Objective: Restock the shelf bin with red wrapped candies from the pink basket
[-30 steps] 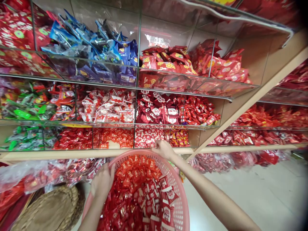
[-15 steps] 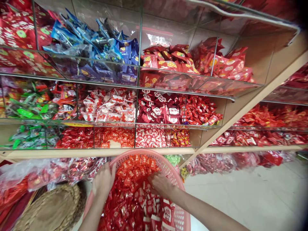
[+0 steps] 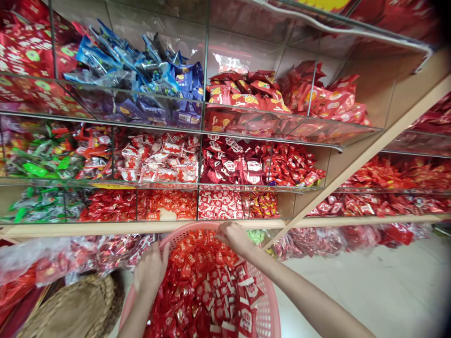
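Observation:
A pink plastic basket (image 3: 266, 307) full of small red candy packets (image 3: 204, 291) sits low in the middle. My left hand (image 3: 151, 271) grips the basket's left rim, fingers curled over it. My right hand (image 3: 234, 237) hovers over the basket's far rim, fingers closed in a pinch on some red packets. Just beyond it is the lowest shelf compartment of red-and-white packets (image 3: 220, 205).
Glass-fronted shelves hold candy: blue packets (image 3: 148, 80) at top, green ones (image 3: 38, 159) at left, red ones (image 3: 292, 164) elsewhere. A wooden shelf edge (image 3: 141, 227) runs across. A woven straw basket (image 3: 70, 312) sits lower left. Pale floor (image 3: 369, 286) lies to the right.
My right hand dipped from the far rim into the packets, then rose back to the far rim, closed on some packets. My left hand stayed on the rim.

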A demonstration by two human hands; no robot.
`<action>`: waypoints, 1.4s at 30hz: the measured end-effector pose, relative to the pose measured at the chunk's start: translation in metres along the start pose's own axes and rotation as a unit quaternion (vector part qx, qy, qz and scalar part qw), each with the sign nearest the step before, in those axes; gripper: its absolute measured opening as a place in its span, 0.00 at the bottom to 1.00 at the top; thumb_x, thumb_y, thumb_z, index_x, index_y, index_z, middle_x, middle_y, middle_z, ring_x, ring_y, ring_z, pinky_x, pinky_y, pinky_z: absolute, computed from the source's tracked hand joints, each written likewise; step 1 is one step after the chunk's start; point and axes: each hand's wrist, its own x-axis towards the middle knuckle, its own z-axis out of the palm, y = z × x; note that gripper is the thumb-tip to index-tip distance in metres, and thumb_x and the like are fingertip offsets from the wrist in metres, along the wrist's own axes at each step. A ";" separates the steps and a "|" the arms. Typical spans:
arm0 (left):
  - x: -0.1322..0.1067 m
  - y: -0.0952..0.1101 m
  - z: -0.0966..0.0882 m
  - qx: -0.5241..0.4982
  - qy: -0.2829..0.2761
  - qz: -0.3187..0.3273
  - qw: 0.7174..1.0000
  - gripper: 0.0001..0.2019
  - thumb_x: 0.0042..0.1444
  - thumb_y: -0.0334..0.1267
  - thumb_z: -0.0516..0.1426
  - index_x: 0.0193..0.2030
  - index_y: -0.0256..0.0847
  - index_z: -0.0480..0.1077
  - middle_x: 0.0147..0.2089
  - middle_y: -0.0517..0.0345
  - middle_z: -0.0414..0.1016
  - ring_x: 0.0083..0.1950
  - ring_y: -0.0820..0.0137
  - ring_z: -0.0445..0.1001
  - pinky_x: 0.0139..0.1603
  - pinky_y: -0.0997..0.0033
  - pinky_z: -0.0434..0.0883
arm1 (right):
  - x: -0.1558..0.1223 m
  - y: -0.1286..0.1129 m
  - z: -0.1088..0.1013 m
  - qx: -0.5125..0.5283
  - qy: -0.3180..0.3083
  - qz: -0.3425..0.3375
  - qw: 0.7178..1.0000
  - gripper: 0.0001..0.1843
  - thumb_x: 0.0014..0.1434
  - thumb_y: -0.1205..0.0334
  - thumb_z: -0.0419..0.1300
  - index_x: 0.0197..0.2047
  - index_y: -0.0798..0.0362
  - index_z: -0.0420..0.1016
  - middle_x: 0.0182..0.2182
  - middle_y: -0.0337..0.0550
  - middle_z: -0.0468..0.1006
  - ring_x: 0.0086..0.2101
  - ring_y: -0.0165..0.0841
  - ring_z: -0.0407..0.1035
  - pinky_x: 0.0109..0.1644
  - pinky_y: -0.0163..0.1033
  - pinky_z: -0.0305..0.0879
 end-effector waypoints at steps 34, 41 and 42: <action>0.002 0.002 -0.001 0.009 -0.020 -0.012 1.000 0.26 0.62 0.50 0.37 0.49 0.34 0.66 0.39 0.43 0.76 0.37 0.59 0.76 0.34 0.64 0.68 | -0.030 -0.002 0.013 0.049 0.000 0.005 0.999 0.08 0.57 0.58 0.59 0.33 0.54 0.71 0.33 0.43 0.75 0.33 0.33 0.68 0.35 0.34 0.60; 0.001 0.003 -0.005 -0.006 -0.022 -0.012 1.000 0.27 0.61 0.50 0.38 0.53 0.33 0.64 0.43 0.42 0.76 0.38 0.60 0.76 0.35 0.64 0.68 | -0.074 -0.018 0.048 -0.056 -0.109 -0.020 0.992 0.09 0.55 0.64 0.60 0.39 0.57 0.75 0.41 0.51 0.75 0.45 0.41 0.67 0.49 0.42 0.61; 0.000 0.002 -0.005 -0.007 -0.020 -0.010 1.000 0.27 0.62 0.50 0.38 0.53 0.33 0.64 0.43 0.42 0.76 0.38 0.60 0.76 0.35 0.64 0.68 | -0.074 -0.019 0.050 -0.067 -0.109 -0.021 0.992 0.09 0.55 0.64 0.60 0.40 0.57 0.76 0.41 0.51 0.75 0.44 0.41 0.67 0.49 0.43 0.61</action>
